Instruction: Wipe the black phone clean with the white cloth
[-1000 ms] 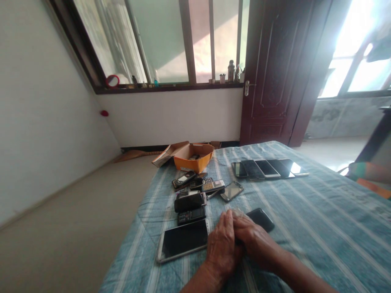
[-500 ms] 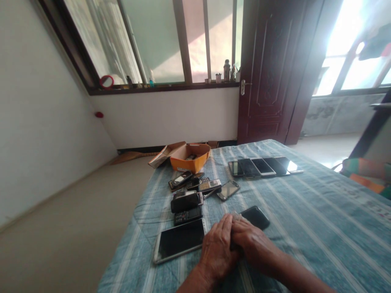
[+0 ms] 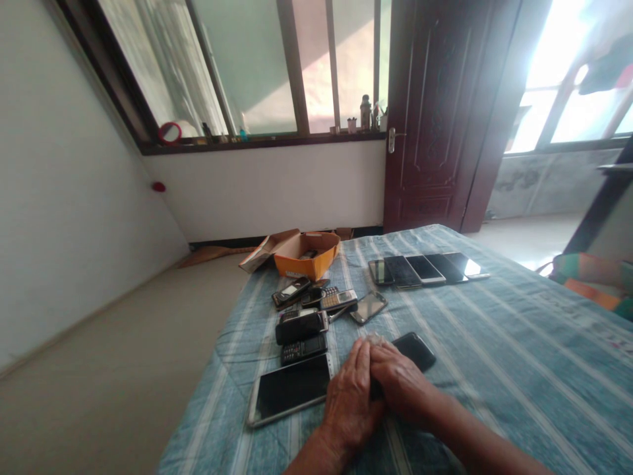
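My left hand (image 3: 350, 390) and my right hand (image 3: 401, 379) are closed together over a dark object, of which only a sliver shows between the palms. A bit of clear, crinkled material (image 3: 376, 338) sticks out past the fingertips. Just beyond my right hand a dark phone (image 3: 416, 351) lies on the cloth. To the left of my left hand is a large white-framed phone (image 3: 291, 390) with a black screen. Behind it are a black keypad phone (image 3: 304, 348), a black phone (image 3: 299, 327) and a silver keypad phone (image 3: 339, 299). A grey touchscreen phone (image 3: 369, 307) lies farther ahead.
At the far left edge of the blue striped cloth (image 3: 499, 369) stands an open orange box (image 3: 306, 266), a few items inside. Several flat smartphones (image 3: 425, 270) lie in a row at the back right. A dark red door (image 3: 435, 119) is behind.
My hands have shifted slightly up and to the left in view while staying closed together. The phones and the box lie as before.
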Demonstrator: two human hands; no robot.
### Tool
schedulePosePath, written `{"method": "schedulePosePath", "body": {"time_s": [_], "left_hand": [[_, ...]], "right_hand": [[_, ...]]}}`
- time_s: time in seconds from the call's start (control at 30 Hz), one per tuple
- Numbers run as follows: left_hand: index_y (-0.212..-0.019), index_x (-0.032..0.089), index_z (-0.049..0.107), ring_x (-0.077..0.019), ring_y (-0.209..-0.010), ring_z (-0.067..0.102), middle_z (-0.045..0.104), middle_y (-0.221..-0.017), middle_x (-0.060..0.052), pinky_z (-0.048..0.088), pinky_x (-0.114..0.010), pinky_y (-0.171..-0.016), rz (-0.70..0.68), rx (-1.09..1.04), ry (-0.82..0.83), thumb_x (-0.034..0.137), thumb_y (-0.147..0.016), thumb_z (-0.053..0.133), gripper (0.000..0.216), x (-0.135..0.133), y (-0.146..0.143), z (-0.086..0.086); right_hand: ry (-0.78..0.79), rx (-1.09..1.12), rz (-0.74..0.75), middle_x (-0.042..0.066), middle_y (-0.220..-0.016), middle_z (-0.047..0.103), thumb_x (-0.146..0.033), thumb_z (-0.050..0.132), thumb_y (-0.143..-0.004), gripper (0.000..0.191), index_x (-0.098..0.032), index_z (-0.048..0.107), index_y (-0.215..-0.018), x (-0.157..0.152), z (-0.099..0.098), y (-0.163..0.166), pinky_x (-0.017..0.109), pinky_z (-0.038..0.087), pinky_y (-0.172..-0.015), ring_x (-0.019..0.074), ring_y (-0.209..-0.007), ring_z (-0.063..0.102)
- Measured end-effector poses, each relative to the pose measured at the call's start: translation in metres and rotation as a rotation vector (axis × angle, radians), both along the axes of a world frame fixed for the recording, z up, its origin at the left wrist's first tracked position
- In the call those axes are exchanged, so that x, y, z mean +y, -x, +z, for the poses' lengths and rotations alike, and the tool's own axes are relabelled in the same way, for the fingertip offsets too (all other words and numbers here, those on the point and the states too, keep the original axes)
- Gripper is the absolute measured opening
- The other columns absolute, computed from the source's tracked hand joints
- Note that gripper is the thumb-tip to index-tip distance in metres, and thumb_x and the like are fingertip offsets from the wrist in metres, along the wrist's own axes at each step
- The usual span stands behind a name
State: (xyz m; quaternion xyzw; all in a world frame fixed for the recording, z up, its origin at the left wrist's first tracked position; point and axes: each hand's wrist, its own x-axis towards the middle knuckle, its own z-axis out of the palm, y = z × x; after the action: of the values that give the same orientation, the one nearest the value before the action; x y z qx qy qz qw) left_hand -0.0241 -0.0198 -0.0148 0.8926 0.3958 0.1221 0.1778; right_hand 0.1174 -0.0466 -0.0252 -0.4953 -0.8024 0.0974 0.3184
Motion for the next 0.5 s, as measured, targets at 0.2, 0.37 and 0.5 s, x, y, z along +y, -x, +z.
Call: {"method": "schedulePosePath", "body": {"time_s": [0.2, 0.37, 0.5], "left_hand": [[-0.14, -0.001, 0.034, -0.0274, -0.138, 0.03, 0.03, -0.148, -0.02, 0.028, -0.041, -0.113, 0.03, 0.04, 0.023, 0.023, -0.064, 0.051, 0.082, -0.003, -0.003, 0.006], [-0.14, 0.001, 0.036, -0.028, -0.137, 0.031, 0.031, -0.148, -0.019, 0.029, -0.04, -0.113, 0.028, 0.037, 0.03, 0.023, -0.064, 0.052, 0.08, -0.004, -0.003, 0.008], [-0.139, 0.002, 0.038, -0.0295, -0.136, 0.035, 0.034, -0.148, -0.019, 0.03, -0.042, -0.112, 0.002, 0.04, 0.024, 0.024, -0.065, 0.053, 0.079, -0.004, -0.002, 0.009]], "right_hand": [[0.041, -0.013, 0.055, 0.008, -0.111, 0.067, -0.012, 0.045, -0.09, 0.03, -0.021, 0.069, -0.107, -0.023, 0.018, -0.002, 0.037, 0.029, -0.11, 0.0191, -0.116, 0.053], [0.062, 0.044, 0.101, 0.008, -0.115, 0.066, -0.014, 0.044, -0.093, 0.031, -0.023, 0.066, -0.113, -0.037, 0.027, -0.003, 0.034, 0.032, -0.107, 0.0182, -0.113, 0.055], [0.073, 0.042, 0.085, 0.007, -0.118, 0.064, -0.011, 0.041, -0.093, 0.034, -0.023, 0.067, -0.112, -0.039, 0.027, -0.003, 0.034, 0.032, -0.108, 0.0182, -0.116, 0.053]]}}
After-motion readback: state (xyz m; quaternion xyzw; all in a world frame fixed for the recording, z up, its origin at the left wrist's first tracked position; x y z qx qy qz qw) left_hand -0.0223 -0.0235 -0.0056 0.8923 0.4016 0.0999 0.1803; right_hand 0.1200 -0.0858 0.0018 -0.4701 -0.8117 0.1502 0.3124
